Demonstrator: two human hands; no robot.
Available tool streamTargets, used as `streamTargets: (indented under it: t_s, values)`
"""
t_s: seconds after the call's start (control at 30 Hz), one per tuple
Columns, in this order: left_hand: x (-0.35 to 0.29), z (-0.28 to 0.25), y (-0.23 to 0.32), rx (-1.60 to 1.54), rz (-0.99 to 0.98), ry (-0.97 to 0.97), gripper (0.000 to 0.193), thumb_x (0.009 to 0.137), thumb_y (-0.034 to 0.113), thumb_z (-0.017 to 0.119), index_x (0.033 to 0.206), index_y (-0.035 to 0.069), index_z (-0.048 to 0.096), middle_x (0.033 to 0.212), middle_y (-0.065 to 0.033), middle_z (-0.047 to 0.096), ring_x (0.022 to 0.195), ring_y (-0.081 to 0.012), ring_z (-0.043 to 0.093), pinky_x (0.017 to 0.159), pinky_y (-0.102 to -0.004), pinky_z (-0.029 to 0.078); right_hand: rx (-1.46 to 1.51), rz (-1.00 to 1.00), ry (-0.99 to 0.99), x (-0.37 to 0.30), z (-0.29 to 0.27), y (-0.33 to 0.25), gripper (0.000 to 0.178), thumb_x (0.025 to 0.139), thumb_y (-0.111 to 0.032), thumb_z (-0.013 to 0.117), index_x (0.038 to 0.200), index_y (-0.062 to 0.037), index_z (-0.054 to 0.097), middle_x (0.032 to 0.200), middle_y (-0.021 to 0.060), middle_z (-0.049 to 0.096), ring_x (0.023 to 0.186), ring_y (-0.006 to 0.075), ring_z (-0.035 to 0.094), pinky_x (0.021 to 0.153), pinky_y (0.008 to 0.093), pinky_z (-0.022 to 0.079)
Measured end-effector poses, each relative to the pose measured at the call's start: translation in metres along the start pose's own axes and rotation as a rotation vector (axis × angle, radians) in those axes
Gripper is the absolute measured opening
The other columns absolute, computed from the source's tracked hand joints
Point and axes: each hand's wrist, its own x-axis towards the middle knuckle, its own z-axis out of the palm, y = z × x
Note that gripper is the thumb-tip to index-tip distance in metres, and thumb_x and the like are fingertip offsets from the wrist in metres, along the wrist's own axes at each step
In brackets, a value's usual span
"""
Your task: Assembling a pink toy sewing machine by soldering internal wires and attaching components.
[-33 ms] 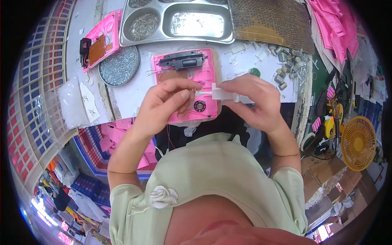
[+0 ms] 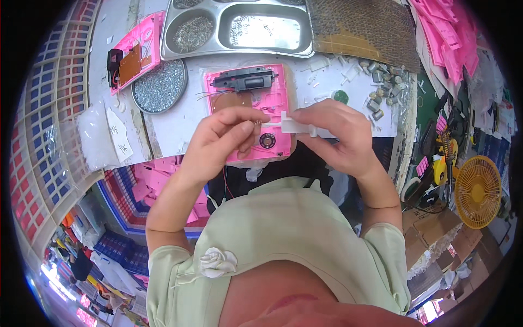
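One white plastic piece [image 2: 289, 124] in right hand [image 2: 347, 134]

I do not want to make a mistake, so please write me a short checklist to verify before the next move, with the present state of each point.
1. White plastic part held in the right hand: ok.
2. Left hand at the part's thin end: ok.
3. Left hand's grip on that end firm: cannot tell, its fingers partly hide it.
4. Pink shell beneath the hands, inside facing up: ok.
5. Thin wires tucked inside the shell: not ok, they stick out past its left edge.
6. Black module fastened to the shell: cannot tell from this view.
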Motion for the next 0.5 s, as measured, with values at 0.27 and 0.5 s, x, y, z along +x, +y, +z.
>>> streamTargets:
  t_s: [0.27,0.5]
  values:
    - [-0.019,0.011,-0.009,0.200,-0.152,-0.094,0.028,0.107,0.018,0.053,0.121,-0.004,0.065,0.091,-0.0023,0.065,0.075,-0.0054,0.057,0.066,-0.0212,0.047,-0.112,-0.193,-0.183,-0.017,0.014,0.001,0.040,0.077,-0.005,0.079,0.116,-0.0063,0.070,0.104,0.0094,0.074,0.084,0.0275,0.071,0.072,0.0365,0.058]
    - [0.024,0.008,0.005,1.128,0.500,0.062,0.017,0.095,0.014,0.070,0.108,0.003,0.070,0.077,-0.0083,0.062,0.059,-0.0163,0.059,0.055,-0.0283,0.047,0.456,0.345,-0.069,-0.059,-0.001,0.006,0.035,0.085,0.000,0.072,0.120,-0.0013,0.070,0.119,0.0142,0.074,0.100,0.0243,0.073,0.083,0.0328,0.056]
